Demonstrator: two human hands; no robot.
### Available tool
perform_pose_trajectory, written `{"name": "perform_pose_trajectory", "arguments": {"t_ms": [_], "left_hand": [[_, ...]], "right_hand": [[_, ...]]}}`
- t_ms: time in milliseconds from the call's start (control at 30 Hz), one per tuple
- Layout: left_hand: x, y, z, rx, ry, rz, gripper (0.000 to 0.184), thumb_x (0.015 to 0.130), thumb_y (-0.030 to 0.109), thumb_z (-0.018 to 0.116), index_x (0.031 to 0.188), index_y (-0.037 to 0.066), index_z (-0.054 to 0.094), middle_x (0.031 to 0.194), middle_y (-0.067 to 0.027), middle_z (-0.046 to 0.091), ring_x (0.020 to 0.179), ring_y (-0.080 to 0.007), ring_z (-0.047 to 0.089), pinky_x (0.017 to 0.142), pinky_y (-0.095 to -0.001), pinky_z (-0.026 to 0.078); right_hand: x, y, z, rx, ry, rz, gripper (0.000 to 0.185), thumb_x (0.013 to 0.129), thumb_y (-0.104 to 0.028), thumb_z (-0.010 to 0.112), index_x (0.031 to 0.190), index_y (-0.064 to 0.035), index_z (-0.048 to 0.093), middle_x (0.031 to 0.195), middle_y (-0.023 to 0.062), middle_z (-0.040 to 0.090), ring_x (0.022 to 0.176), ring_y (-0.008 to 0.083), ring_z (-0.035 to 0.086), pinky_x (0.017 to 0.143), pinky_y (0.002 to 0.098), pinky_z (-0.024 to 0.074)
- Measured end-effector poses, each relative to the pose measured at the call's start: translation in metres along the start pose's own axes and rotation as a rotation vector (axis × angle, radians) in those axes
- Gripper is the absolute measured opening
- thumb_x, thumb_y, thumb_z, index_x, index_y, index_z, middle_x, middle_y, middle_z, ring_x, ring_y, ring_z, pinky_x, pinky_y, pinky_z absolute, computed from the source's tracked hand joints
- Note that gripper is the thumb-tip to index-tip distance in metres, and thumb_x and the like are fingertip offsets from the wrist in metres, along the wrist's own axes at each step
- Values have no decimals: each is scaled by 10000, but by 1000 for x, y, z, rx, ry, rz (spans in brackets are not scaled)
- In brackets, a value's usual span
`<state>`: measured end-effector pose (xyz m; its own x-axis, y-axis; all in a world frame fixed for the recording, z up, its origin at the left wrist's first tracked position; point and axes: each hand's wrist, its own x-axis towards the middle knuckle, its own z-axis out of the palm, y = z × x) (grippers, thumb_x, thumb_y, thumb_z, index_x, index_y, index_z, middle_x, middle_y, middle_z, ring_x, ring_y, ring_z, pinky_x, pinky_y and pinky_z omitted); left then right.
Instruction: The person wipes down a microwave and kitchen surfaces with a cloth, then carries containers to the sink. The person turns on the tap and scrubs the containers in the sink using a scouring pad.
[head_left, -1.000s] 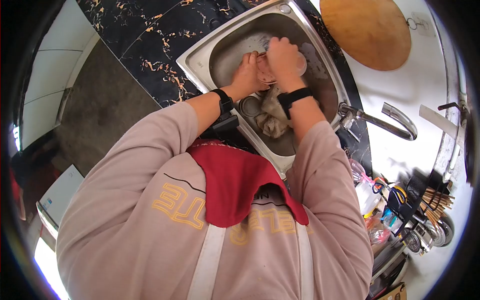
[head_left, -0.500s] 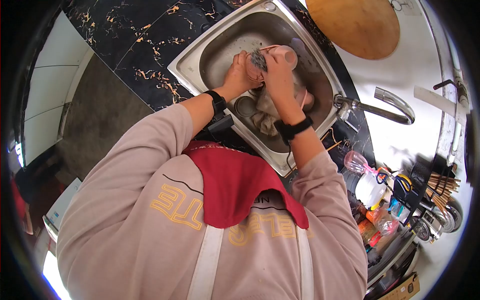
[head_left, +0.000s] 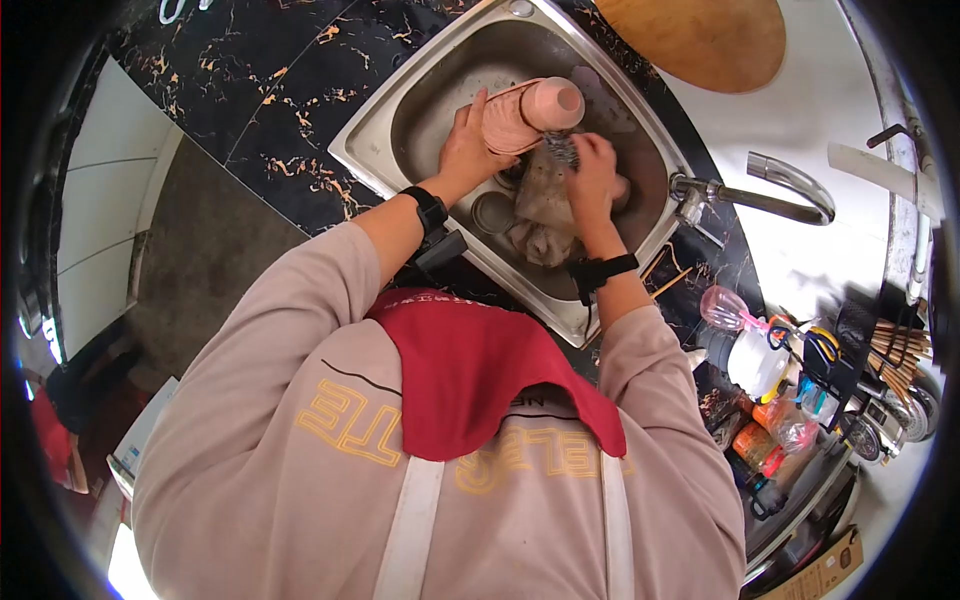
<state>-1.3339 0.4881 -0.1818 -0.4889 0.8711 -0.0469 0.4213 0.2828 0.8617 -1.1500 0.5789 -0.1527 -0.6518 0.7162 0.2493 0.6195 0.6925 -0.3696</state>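
Observation:
Over the sink, my left hand grips the left edge of a pink oval dish-like piece, its kind not clear. At its far right end is a round pink cup-shaped part; whether the two are joined I cannot tell. My right hand is closed round a grey metal scourer, just below the cup-shaped part. Beneath the hands a crumpled, dirty whitish cloth or bag lies in the basin. Next to it is a round metal drain or cup, and another pink thing is partly hidden behind my right hand.
The steel sink is set in a black marbled counter. A faucet stands at its right. Farther right are scissors, a pink-topped bottle and several jars. A round wooden board leans at the back.
My right hand and the scourer have moved down and right, off the pink piece's face. The pink piece has turned, showing more of its oval surface and cup-shaped part.

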Motion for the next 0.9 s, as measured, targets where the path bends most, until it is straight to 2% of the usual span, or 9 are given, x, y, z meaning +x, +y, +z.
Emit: {"name": "perform_pose_trajectory", "arguments": {"t_ms": [33,200,367,500,567,700,800,867,900], "left_hand": [[3,-1,0,19,-15,16,1116,552,275,853,1437,106,195,1245,-182,422,1152,-354,469,943,-395,437],[3,-2,3,52,-25,47,1125,548,267,854,1441,122,184,1252,-192,399,1136,-374,476,939,-399,440],[5,-16,13,35,-31,24,1050,582,253,822,1424,129,206,1264,-181,369,1125,-379,479,918,-400,457],[0,2,3,114,-38,16,1063,578,245,833,1418,91,200,1243,-207,389,1116,-392,480,908,-416,455],[-1,1,3,90,-36,56,1049,584,234,828,1408,76,198,1246,-208,385,1104,-400,488,887,-422,465],[1,3,6,60,-11,26,1032,589,215,817,1401,63,200,1242,-215,385,1101,-401,489,873,-424,473],[-1,-3,9,24,-25,-47,1046,571,195,831,1393,53,199,1243,-215,366,1104,-401,480,903,-417,456],[-1,-16,9,63,-58,170,1048,587,163,802,1413,65,164,1257,-232,362,1074,-423,505,866,-426,473],[-3,-16,7,70,-64,173,1048,587,163,802,1413,65,164,1257,-232,362,1074,-423,505,866,-426,473]], "right_hand": [[2,3,-4,-10,74,106,496,637,11,674,1120,-42,576,1131,145,537,1048,352,503,900,404,427],[7,-5,24,62,102,132,478,649,46,610,1121,-27,582,1165,163,530,1058,355,504,928,407,411],[-12,-59,27,-25,-118,-15,341,739,23,490,1071,4,567,1083,182,544,986,365,498,889,436,410],[1,-15,2,-102,-52,52,323,749,4,488,1061,14,572,1069,182,548,977,361,502,874,426,417],[18,1,-6,-99,109,79,292,760,-12,476,1030,20,581,1031,186,553,971,361,503,863,421,420],[24,-6,25,-73,-2,63,237,770,-29,480,971,25,594,1002,189,555,965,361,502,863,426,419],[11,-65,39,-40,-3,-267,186,758,-37,501,897,36,600,980,190,557,948,368,496,869,433,416],[10,-69,42,110,-21,-124,216,734,-12,514,926,26,604,991,176,565,971,363,498,885,419,419],[10,-64,41,114,-15,-117,216,734,-12,514,926,26,604,991,176,565,971,363,498,885,419,419]]}}
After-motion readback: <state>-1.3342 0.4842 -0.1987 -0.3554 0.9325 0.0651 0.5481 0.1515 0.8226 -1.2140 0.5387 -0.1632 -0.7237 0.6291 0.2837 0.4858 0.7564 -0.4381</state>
